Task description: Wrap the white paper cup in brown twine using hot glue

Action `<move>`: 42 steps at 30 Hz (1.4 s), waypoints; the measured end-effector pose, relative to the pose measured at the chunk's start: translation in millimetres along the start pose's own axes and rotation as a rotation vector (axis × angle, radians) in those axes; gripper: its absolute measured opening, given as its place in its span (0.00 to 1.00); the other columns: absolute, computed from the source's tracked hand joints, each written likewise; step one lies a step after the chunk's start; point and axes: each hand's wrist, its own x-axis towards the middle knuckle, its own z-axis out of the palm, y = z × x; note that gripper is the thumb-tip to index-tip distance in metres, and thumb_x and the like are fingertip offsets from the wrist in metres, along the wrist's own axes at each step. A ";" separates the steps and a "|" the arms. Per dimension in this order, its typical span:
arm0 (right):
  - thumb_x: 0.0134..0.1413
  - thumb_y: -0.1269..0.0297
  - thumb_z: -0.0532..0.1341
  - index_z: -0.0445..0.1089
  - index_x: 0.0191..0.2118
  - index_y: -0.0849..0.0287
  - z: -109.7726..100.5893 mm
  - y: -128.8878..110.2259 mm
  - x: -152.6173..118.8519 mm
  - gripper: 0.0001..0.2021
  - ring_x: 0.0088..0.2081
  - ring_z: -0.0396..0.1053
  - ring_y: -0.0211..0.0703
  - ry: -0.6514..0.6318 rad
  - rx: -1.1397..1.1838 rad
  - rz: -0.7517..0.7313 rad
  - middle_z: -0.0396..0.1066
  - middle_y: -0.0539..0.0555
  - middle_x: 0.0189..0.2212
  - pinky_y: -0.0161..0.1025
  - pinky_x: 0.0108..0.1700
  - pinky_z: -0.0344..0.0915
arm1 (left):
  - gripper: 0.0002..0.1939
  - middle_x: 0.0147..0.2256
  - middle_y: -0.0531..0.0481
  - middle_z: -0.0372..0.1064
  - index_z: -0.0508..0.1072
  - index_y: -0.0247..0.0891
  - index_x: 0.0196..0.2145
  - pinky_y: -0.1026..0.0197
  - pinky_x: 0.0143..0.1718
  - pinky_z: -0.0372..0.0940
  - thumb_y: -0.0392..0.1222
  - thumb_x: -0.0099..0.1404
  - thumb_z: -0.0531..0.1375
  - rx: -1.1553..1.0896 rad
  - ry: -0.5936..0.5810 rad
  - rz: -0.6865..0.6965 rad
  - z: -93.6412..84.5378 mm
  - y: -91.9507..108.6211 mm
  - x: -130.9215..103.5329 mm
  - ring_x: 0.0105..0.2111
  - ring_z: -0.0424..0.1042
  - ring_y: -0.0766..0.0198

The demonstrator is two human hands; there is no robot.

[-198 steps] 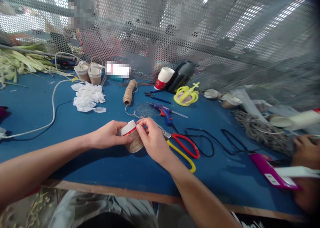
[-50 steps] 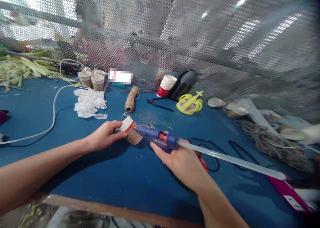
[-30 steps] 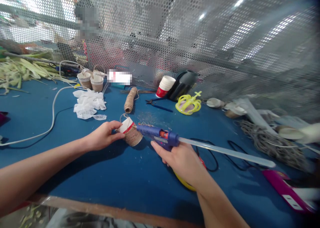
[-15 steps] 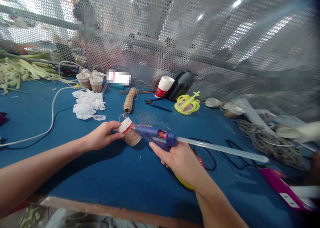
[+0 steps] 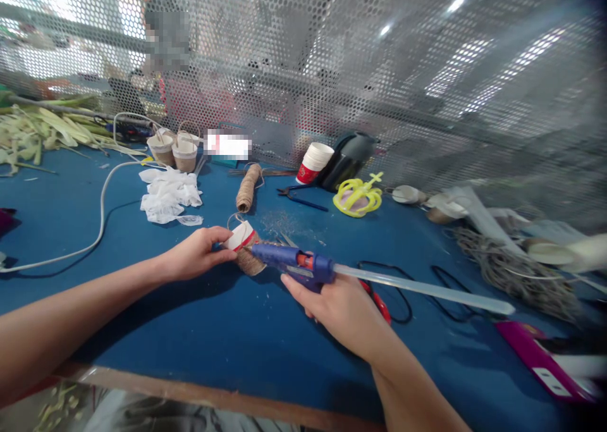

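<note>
My left hand (image 5: pixel 202 253) pinches the rim of a paper cup (image 5: pixel 251 262) wrapped partly in brown twine. The cup lies tilted, its white and red rim toward my left fingers, and a loop of twine stands up from it. My right hand (image 5: pixel 339 305) is closed round the handle of a blue glue gun (image 5: pixel 294 261). Its nozzle touches or nearly touches the cup's side below the red band; which, I cannot tell. A long translucent glue stick (image 5: pixel 422 288) sticks out of the gun's back end. Beyond the cup lies a roll of twine (image 5: pixel 248 188).
Pliers (image 5: pixel 303 199), stacked paper cups (image 5: pixel 314 163), a dark kettle (image 5: pixel 348 160) and a yellow crown-shaped piece (image 5: pixel 358 197) stand farther back. White lace cloth (image 5: pixel 171 195) and two wrapped cups (image 5: pixel 184 154) are left. Grey cord (image 5: pixel 516 274) and a purple box (image 5: pixel 540 359) are right.
The glue gun's nozzle has shifted slightly left along the cup, with my right hand following. My left hand keeps its hold, and the view has tilted a little.
</note>
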 end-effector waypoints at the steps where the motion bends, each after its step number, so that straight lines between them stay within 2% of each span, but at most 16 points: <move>1: 0.50 0.62 0.56 0.65 0.21 0.55 -1.4 -1.5 0.5 0.10 0.14 0.63 0.37 -0.014 0.026 0.043 0.61 0.45 0.09 0.34 0.20 0.62 | 0.10 0.36 0.45 0.71 0.72 0.33 0.32 0.58 0.43 0.60 0.42 0.58 0.55 0.030 -0.027 0.031 -1.0 0.0 0.3 0.38 0.68 0.57; 5: 0.49 0.63 0.57 0.60 0.17 0.57 -7.2 -3.3 4.2 0.13 0.12 0.61 0.34 -0.054 0.161 0.209 0.60 0.45 0.08 0.31 0.18 0.61 | 0.10 0.39 0.44 0.70 0.72 0.35 0.33 0.59 0.44 0.60 0.43 0.59 0.54 0.076 -0.071 0.100 -4.7 0.4 0.8 0.41 0.67 0.57; 15: 0.48 0.61 0.57 0.61 0.18 0.60 -9.7 4.0 12.0 0.13 0.12 0.58 0.32 -0.094 0.264 0.327 0.59 0.46 0.08 0.31 0.17 0.60 | 0.12 0.40 0.41 0.69 0.71 0.33 0.35 0.56 0.44 0.60 0.43 0.60 0.53 0.119 -0.098 0.063 -5.2 -1.0 0.3 0.41 0.67 0.56; 42: 0.47 0.63 0.58 0.58 0.16 0.58 -9.7 -4.4 7.8 0.14 0.12 0.58 0.32 -0.089 0.277 0.328 0.58 0.44 0.08 0.30 0.18 0.58 | 0.10 0.39 0.43 0.70 0.69 0.34 0.33 0.56 0.42 0.62 0.43 0.61 0.53 0.122 -0.111 0.113 -5.9 -1.3 0.3 0.38 0.68 0.58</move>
